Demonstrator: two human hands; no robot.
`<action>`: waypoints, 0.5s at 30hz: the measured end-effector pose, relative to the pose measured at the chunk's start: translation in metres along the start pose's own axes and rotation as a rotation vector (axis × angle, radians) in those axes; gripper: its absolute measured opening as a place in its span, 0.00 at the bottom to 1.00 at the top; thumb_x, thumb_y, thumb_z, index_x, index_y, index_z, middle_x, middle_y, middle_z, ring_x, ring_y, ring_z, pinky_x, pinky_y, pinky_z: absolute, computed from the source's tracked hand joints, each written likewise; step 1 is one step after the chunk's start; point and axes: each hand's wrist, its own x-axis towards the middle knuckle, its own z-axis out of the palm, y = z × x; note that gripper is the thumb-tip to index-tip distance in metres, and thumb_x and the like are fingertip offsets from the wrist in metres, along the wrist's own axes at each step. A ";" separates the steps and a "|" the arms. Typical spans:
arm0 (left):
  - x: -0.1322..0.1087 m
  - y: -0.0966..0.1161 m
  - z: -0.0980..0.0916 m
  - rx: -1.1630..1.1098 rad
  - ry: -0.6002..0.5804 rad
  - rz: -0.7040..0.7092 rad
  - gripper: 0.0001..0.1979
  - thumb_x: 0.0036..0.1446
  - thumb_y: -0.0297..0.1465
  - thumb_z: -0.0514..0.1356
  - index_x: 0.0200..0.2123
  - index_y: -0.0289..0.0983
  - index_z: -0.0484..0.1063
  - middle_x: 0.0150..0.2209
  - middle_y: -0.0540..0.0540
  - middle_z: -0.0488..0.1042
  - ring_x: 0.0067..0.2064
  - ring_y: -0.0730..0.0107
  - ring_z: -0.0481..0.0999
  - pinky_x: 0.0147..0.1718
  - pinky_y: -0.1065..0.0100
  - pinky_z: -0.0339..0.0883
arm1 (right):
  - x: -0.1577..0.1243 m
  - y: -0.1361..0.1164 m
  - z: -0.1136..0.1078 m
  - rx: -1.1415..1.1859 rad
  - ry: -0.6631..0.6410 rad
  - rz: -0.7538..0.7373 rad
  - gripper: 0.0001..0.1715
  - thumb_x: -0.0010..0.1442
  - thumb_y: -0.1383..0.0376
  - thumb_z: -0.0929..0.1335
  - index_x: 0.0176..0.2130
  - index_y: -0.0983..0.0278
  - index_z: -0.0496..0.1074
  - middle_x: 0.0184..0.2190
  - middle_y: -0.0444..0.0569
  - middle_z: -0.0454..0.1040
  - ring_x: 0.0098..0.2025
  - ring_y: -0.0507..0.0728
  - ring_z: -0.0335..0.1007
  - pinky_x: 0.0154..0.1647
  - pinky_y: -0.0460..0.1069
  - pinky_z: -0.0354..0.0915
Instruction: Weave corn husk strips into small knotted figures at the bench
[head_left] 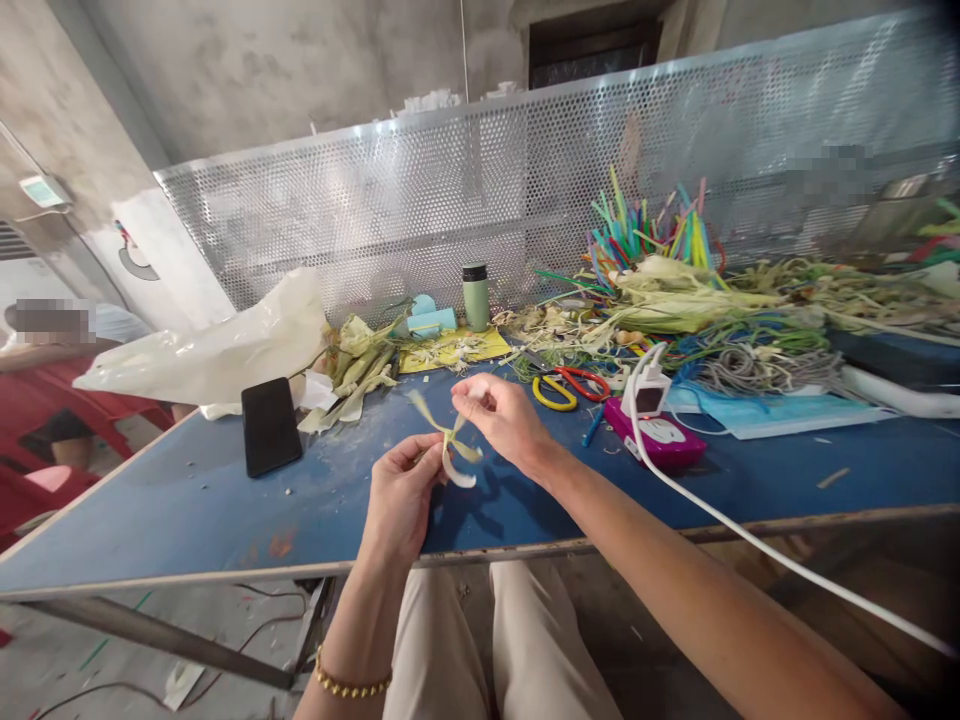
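Between my two hands is a small piece made of pale green-white husk strips (448, 438), with several ends spreading out like petals from a knotted centre. My left hand (403, 490) pinches its lower left side between thumb and fingers. The fingertips of my right hand (504, 418) are closed on the upper strip. Both hands are just above the blue table (330, 520) near its front edge. Behind my right hand lie scissors with red and yellow handles (556, 392).
A black phone (270, 427) lies left, beside husks (367, 375) and a white plastic bag (217, 335). Behind stands a green bottle (475, 300). To the right are a purple power strip (660, 438) with a white cable, a blue mask (795, 412), husk piles (675, 300) and colourful stems (637, 235).
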 end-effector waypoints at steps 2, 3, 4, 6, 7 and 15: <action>0.002 -0.002 0.000 0.149 0.136 0.110 0.09 0.46 0.32 0.68 0.29 0.31 0.78 0.22 0.49 0.73 0.25 0.76 0.68 0.27 0.73 0.61 | 0.000 -0.001 -0.002 -0.133 0.123 -0.094 0.07 0.60 0.63 0.67 0.36 0.66 0.71 0.36 0.50 0.74 0.34 0.53 0.68 0.38 0.48 0.62; 0.003 -0.002 0.001 0.223 0.190 0.150 0.08 0.48 0.31 0.67 0.27 0.31 0.77 0.21 0.50 0.73 0.25 0.76 0.68 0.27 0.73 0.61 | 0.000 -0.003 -0.003 -0.201 0.154 -0.146 0.06 0.61 0.64 0.67 0.36 0.66 0.71 0.36 0.50 0.73 0.35 0.53 0.68 0.39 0.49 0.62; 0.004 -0.002 0.002 0.277 0.232 0.179 0.07 0.49 0.31 0.66 0.26 0.31 0.76 0.21 0.50 0.72 0.24 0.76 0.68 0.27 0.73 0.61 | -0.001 -0.005 -0.003 -0.256 0.152 -0.185 0.06 0.61 0.65 0.67 0.35 0.66 0.71 0.35 0.50 0.73 0.35 0.54 0.68 0.39 0.49 0.62; 0.005 -0.001 0.003 0.311 0.267 0.196 0.06 0.49 0.30 0.64 0.25 0.31 0.75 0.21 0.50 0.71 0.24 0.75 0.68 0.26 0.72 0.61 | -0.004 -0.009 -0.002 -0.303 0.057 -0.223 0.08 0.62 0.66 0.67 0.30 0.65 0.71 0.31 0.48 0.72 0.33 0.53 0.68 0.37 0.48 0.61; 0.006 0.000 0.003 0.301 0.268 0.192 0.06 0.49 0.29 0.64 0.25 0.31 0.75 0.21 0.51 0.71 0.24 0.75 0.68 0.26 0.72 0.60 | -0.006 -0.010 0.000 -0.304 -0.010 -0.228 0.08 0.61 0.67 0.67 0.30 0.65 0.71 0.30 0.47 0.72 0.33 0.53 0.68 0.37 0.48 0.61; 0.005 -0.005 0.002 0.254 0.194 0.168 0.12 0.48 0.33 0.66 0.35 0.31 0.77 0.25 0.51 0.72 0.25 0.77 0.65 0.25 0.74 0.57 | -0.009 -0.007 0.009 -0.321 -0.190 -0.179 0.02 0.57 0.70 0.71 0.34 0.65 0.74 0.32 0.47 0.77 0.35 0.53 0.72 0.41 0.48 0.61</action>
